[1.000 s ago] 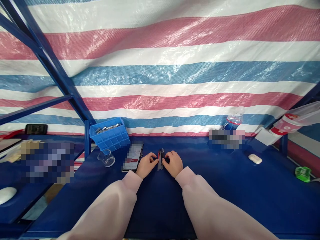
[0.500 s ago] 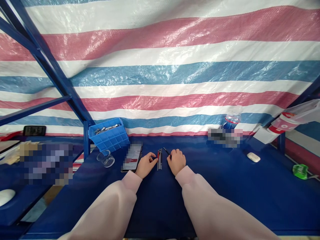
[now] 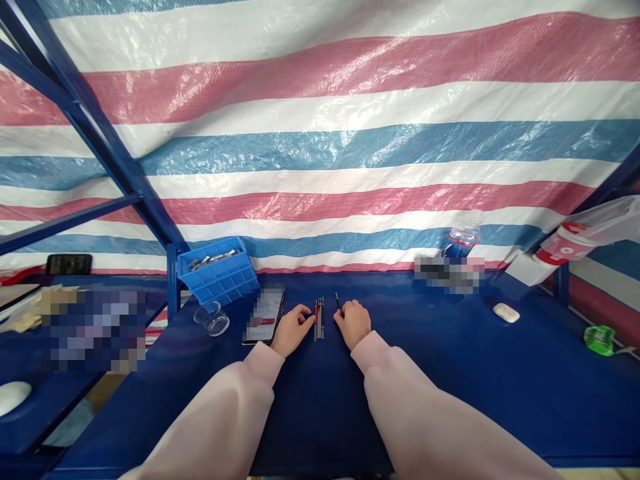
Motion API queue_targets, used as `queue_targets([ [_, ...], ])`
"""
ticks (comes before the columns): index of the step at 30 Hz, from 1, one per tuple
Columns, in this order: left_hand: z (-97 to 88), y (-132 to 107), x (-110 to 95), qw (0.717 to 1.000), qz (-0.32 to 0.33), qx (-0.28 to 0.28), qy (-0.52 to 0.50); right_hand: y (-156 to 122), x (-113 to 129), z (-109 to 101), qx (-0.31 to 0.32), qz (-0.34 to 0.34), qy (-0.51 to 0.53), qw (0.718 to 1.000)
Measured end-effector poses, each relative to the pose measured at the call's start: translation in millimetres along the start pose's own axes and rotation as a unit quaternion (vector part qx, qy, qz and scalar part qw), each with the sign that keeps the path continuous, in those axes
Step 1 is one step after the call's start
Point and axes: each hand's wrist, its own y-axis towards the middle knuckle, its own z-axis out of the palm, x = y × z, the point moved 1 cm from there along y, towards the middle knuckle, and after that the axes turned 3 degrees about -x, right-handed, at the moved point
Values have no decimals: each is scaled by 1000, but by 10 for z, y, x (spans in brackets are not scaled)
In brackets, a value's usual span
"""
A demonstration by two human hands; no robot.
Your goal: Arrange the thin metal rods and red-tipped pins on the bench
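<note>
Pinching a dark stick (image 3: pixel 337 300) with the right grip (image 3: pixel 354 320); half-curled with the left grip (image 3: pixel 291 330) against or beside a red stick (image 3: pixel 316 311) (cannot tell whether held). Between both grips, grey sticks (image 3: pixel 321 323) on the tabletop (image 3: pixel 320 407). Left of these, a phone (image 3: pixel 273 304), screen illegible.

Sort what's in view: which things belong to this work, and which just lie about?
In the work, apparently:
pen refills, beside the left hand
dark refill, in the right hand

Likely just lying about:
phone
clear cup
blue bin
bottle
white case
green wrapper
</note>
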Motion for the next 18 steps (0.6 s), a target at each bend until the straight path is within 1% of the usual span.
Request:
queue_targets([
  [5, -2, -1, -8, 1000, -5, 1, -7, 4, 0, -2, 2, 3, 7, 1000],
  [9, -2, -2, -17, 1000, 2, -7, -5, 6, -6, 31, -18, -2, 31, 999],
  [13, -12, -5, -42, 1000, -4, -19, -17, -2, 6, 38, -38, -50, 88, 994],
  [15, -22, -4, -55, 999, -12, -25, -33, -10, 14, 39, -34, -78, 115, 990],
  [18, -42, 1, -67, 997, -31, -36, -65, -21, 21, 50, -25, -101, 150, 983],
])
